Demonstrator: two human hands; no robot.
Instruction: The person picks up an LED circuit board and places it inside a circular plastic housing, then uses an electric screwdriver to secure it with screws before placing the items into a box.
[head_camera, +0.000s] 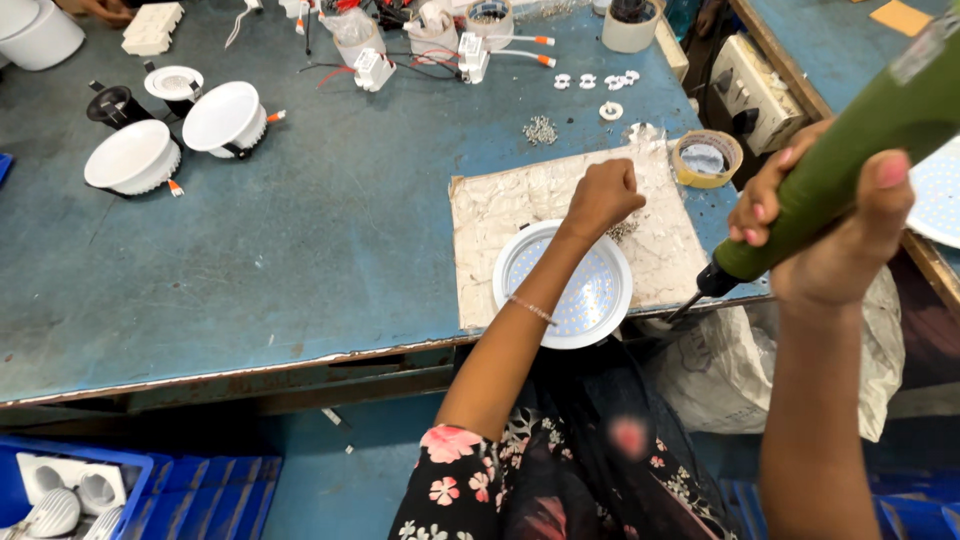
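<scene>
You are finding open desk (330, 240) left of the mat (500, 215); finished lamps (180, 135) and wired parts (440, 45) are crowding its far edge.

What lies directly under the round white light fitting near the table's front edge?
The round light fitting rests on a worn whitish board on the blue table. The left hand is closed just behind it. The board beneath is hidden.
</scene>
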